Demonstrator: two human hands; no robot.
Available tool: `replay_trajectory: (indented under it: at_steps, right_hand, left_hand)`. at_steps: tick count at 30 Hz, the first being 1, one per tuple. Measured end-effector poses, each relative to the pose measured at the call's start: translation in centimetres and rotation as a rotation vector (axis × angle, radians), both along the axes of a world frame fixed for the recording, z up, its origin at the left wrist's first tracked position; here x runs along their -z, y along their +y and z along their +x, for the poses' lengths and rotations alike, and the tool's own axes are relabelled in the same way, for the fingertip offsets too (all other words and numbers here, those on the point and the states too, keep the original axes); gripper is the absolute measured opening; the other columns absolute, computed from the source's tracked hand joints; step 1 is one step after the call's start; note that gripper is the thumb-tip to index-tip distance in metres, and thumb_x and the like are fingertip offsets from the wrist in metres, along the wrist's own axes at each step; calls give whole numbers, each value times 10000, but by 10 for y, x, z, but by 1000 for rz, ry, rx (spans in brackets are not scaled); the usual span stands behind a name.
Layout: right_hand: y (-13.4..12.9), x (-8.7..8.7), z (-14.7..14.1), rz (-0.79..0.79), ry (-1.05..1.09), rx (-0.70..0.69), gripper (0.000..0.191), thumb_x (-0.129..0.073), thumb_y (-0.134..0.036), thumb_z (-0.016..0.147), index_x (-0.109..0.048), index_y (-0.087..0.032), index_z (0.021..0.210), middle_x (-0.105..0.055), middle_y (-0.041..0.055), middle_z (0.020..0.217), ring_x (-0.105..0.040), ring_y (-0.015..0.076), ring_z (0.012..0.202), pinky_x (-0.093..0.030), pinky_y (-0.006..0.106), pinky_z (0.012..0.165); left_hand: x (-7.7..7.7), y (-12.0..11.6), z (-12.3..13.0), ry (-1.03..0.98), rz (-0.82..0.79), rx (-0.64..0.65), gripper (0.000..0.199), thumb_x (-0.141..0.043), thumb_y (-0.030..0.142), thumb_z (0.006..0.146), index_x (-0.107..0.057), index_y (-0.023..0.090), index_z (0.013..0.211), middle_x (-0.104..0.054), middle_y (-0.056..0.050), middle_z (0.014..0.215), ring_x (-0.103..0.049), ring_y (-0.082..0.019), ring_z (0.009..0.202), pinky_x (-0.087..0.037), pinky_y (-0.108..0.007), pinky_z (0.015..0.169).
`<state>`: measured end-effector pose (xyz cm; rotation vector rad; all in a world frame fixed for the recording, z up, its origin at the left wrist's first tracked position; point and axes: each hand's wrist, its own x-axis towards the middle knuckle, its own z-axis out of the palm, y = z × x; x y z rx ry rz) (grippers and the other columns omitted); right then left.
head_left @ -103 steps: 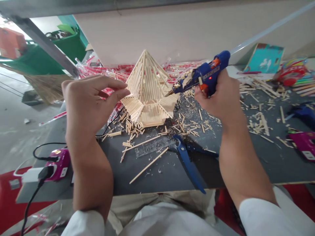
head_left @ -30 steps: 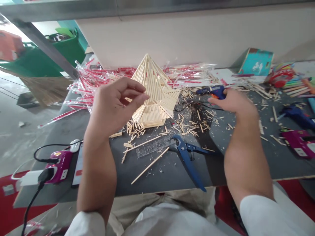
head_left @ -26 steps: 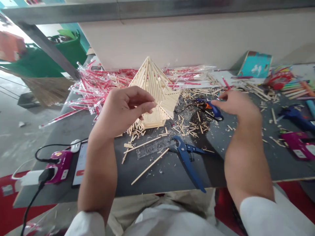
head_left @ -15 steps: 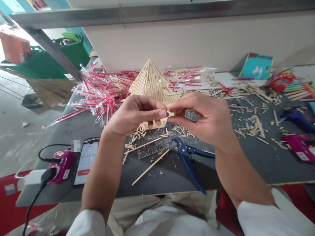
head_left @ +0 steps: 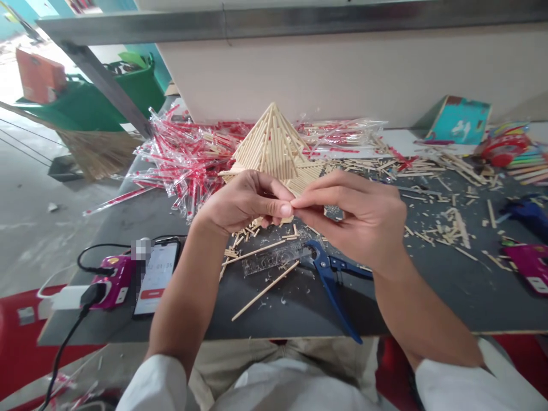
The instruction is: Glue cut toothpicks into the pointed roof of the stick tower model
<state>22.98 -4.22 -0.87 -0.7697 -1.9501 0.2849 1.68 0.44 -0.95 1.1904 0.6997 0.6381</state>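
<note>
My left hand (head_left: 246, 204) and my right hand (head_left: 357, 214) meet at the fingertips over the table, both closed in a pinch. Whatever lies between the fingers is too small and hidden to make out. Just behind them rises a house-like model of thin wooden sticks (head_left: 274, 142) with a pointed roof; my hands cover its lower part. Below my hands lie a clear plastic ruler (head_left: 268, 260), a blue-handled cutter (head_left: 327, 279) and a loose wooden stick (head_left: 265, 291). Short cut stick pieces (head_left: 246, 234) are scattered by the model's base.
Red-marked plastic wrappers with sticks (head_left: 188, 157) pile up at the back left. A phone (head_left: 156, 279) and a magenta power socket (head_left: 113, 282) with cables sit at the left. At the right are stick scraps (head_left: 456, 228), a blue glue gun (head_left: 528, 214) and another magenta socket (head_left: 526, 265).
My fingertips have come closer together, covering the small pale piece that showed between them. The whole view has shifted slightly, so things appear farther right.
</note>
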Motion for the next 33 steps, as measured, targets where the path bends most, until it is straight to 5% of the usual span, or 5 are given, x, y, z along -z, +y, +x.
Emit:
replay_trajectory:
  at_steps: [4, 9, 17, 24, 33]
  right_hand:
    - [9, -5, 1, -39, 10, -90, 135, -750, -204, 903, -763, -320, 969, -763, -28, 937, -686, 129, 762, -568, 298, 663]
    - [35, -8, 10, -133, 209, -147, 75, -767, -216, 884, -760, -261, 944, -738, -10, 866, -660, 129, 746, -520, 305, 645]
    - [68, 21, 24, -169, 78, -104, 102, -793, -180, 844, -781, -241, 925, -746, -9, 866, -660, 133, 749, -534, 316, 685]
    - [70, 27, 19, -172, 81, -75, 110, -768, -164, 863, -802, -257, 909, -764, 0, 891, -683, 155, 786, -557, 341, 743]
    - [70, 28, 17, -110, 40, -36, 99, -769, -199, 873, -809, -281, 910, -774, -1, 930, -704, 176, 829, -574, 360, 766]
  left_hand:
    - [-1, -2, 1, -29, 77, -34, 311, -1010, 338, 599, -787, 170, 736, -695, -8, 621, -583, -62, 476, -468, -139, 405]
    - [-12, -14, 1, 34, 333, -222, 275, -844, 453, 846, -780, 186, 853, -704, -33, 678, -653, -107, 565, -518, -193, 455]
    - [-14, -9, -18, 331, 780, -644, 170, -827, 395, 876, -773, 234, 873, -682, 16, 697, -628, -93, 557, -461, -229, 453]
    - [0, 7, -31, 388, 877, -671, 248, -816, 454, 882, -747, 216, 879, -668, 39, 681, -624, -96, 545, -435, -263, 462]
    - [1, 6, -26, 415, 904, -649, 230, -848, 449, 835, -759, 238, 859, -736, 12, 765, -640, -117, 539, -470, -261, 442]
